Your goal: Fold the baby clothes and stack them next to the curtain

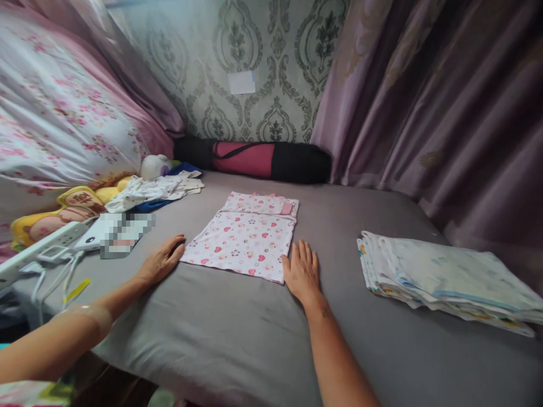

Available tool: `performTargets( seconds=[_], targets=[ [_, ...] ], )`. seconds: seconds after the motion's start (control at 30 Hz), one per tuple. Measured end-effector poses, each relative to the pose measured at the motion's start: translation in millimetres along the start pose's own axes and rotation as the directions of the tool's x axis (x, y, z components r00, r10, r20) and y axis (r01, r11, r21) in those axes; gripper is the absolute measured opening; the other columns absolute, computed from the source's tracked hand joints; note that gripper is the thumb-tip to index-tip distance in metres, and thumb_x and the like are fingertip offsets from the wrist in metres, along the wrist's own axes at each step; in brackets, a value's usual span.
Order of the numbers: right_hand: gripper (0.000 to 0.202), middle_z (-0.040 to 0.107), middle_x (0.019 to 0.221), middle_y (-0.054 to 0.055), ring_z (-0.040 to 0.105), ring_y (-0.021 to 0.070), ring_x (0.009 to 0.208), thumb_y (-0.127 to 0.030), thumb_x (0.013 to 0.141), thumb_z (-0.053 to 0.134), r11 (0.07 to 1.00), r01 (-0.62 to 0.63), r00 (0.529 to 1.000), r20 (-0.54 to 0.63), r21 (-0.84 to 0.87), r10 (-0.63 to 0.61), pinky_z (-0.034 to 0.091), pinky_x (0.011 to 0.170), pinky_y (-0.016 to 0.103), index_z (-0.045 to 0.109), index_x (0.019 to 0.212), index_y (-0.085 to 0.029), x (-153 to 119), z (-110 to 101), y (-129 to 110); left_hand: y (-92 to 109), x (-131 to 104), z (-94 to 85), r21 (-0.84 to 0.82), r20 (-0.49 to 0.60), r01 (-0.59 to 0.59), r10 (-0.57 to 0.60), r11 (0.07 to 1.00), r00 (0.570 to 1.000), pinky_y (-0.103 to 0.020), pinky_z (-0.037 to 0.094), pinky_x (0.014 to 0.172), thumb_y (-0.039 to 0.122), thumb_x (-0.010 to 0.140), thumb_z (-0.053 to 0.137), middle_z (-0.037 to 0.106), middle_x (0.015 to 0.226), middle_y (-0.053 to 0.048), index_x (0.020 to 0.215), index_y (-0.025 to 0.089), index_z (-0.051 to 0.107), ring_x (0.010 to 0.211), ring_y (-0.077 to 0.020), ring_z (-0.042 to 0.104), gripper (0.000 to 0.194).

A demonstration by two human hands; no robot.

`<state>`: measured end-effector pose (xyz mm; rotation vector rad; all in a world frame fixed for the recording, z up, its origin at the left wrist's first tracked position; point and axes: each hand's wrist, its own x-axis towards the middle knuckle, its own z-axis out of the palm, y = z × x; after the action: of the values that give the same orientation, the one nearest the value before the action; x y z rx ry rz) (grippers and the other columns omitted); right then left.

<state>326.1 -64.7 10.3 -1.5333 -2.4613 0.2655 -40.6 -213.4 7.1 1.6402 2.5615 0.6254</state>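
A white cloth item (240,240) printed with red hearts, flowers and small figures lies flat on the grey sheet. Its far part is folded over in a band, with a pink patch (287,208) near the right end; I cannot tell what kind of garment or cloth it is. My left hand (163,260) rests at the near left corner, fingers stretched out and holding nothing. On the opposite side my right hand (303,271) lies flat and open, its thumb at the cloth's right edge.
To the right sits a folded stack of cloths (449,277). At left are a power strip (44,251) with cables, plush toys (46,220) and crumpled white clothing (148,189). A black and red long bag (250,159) lies along the wall, between curtains (403,102).
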Motion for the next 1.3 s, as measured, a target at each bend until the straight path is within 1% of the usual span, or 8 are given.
performTargets(
  seconds=[0.43, 0.7, 0.77, 0.87, 0.93, 1.1, 1.23, 1.3],
  targets=[
    [0.059, 0.03, 0.154, 0.018, 0.023, 0.0299, 0.143, -0.041, 0.099, 0.033, 0.998, 0.008, 1.0, 0.001, -0.066, -0.008, 0.014, 0.116, 0.046, 0.04, 0.144, -0.004, 0.7, 3.5, 0.9, -2.2, 0.2, 0.6, -0.011, 0.021, -0.034, 0.034, 0.999, 0.999, -0.038, 0.038, 0.108, 0.05, 0.086, 0.031, 0.055, 0.137, -0.014, 0.117, 0.015, 0.057, 0.125, -0.0253, 0.052, 0.053],
    [0.058, 0.033, 0.152, 0.019, 0.028, 0.0306, 0.141, -0.04, 0.098, 0.031, 0.994, 0.029, 0.999, -0.041, -0.109, -0.034, 0.018, 0.115, 0.047, 0.042, 0.142, -0.004, 1.0, 7.1, 1.5, -0.3, 3.0, -4.8, -0.029, 0.003, -0.033, 0.033, 0.999, 0.999, -0.037, 0.042, 0.103, 0.049, 0.087, 0.033, 0.06, 0.129, -0.011, 0.111, 0.019, 0.06, 0.118, -0.0249, 0.056, 0.047],
    [0.057, 0.034, 0.152, 0.019, 0.028, 0.0304, 0.141, -0.04, 0.098, 0.032, 0.995, 0.026, 0.998, -0.052, -0.098, -0.031, 0.018, 0.115, 0.048, 0.043, 0.142, -0.005, 1.6, 8.4, 2.1, 3.3, 15.5, -11.1, 0.002, 0.015, -0.014, 0.014, 1.0, 1.0, -0.036, 0.045, 0.096, 0.048, 0.087, 0.033, 0.067, 0.114, -0.009, 0.097, 0.02, 0.064, 0.108, -0.0241, 0.061, 0.044],
    [0.056, 0.036, 0.151, 0.018, 0.028, 0.0299, 0.141, -0.039, 0.097, 0.032, 0.996, 0.023, 0.997, -0.071, -0.088, -0.029, 0.019, 0.115, 0.047, 0.044, 0.141, -0.006, 2.7, 10.4, 3.7, 13.1, 50.2, -15.8, 0.007, 0.052, 0.061, -0.061, 0.998, 0.997, -0.031, 0.048, 0.082, 0.046, 0.084, 0.039, 0.07, 0.087, -0.007, 0.079, 0.02, 0.066, 0.085, -0.0219, 0.064, 0.038],
    [0.055, 0.037, 0.151, 0.018, 0.029, 0.0293, 0.141, -0.039, 0.097, 0.031, 0.995, 0.028, 0.996, -0.083, -0.097, -0.036, 0.019, 0.115, 0.047, 0.045, 0.14, -0.007, 3.4, 11.9, 4.6, 23.2, 79.2, -11.1, -0.095, 0.04, 0.135, -0.132, 0.986, 0.99, -0.028, 0.047, 0.076, 0.042, 0.082, 0.043, 0.071, 0.085, -0.005, 0.085, 0.02, 0.067, 0.08, -0.0198, 0.064, 0.034],
    [0.055, 0.038, 0.15, 0.016, 0.03, 0.0273, 0.141, -0.04, 0.098, 0.028, 0.99, 0.029, 0.995, -0.095, -0.137, -0.042, 0.022, 0.115, 0.046, 0.045, 0.14, -0.009, 1.4, 15.7, 5.0, 51.2, 140.5, 20.4, -0.28, 0.108, 0.168, -0.143, 0.945, 0.984, -0.025, 0.046, 0.07, 0.04, 0.079, 0.053, 0.071, 0.088, -0.006, 0.089, 0.017, 0.069, 0.082, -0.0195, 0.064, 0.03],
    [0.054, 0.039, 0.15, 0.015, 0.032, 0.0271, 0.139, -0.04, 0.097, 0.031, 0.987, 0.024, 0.998, -0.053, -0.158, -0.032, 0.025, 0.114, 0.044, 0.045, 0.14, -0.01, 3.4, 6.8, 7.7, 58.3, 161.4, 37.5, -0.232, 0.138, 0.179, -0.15, 0.956, 0.979, -0.026, 0.044, 0.068, 0.038, 0.078, 0.059, 0.071, 0.093, -0.007, 0.095, 0.017, 0.069, 0.084, -0.0202, 0.063, 0.029],
    [0.052, 0.046, 0.145, 0.015, 0.043, 0.0281, 0.132, -0.042, 0.095, 0.036, 0.989, 0.024, 0.999, 0.029, -0.143, -0.02, 0.033, 0.107, 0.041, 0.051, 0.134, -0.013, 15.5, -6.2, 8.3, 57.0, 163.7, 39.2, -0.198, 0.139, 0.156, -0.13, 0.968, 0.982, -0.026, 0.044, 0.069, 0.034, 0.079, 0.057, 0.071, 0.096, -0.007, 0.096, 0.019, 0.069, 0.087, -0.0205, 0.063, 0.026]
  ],
)
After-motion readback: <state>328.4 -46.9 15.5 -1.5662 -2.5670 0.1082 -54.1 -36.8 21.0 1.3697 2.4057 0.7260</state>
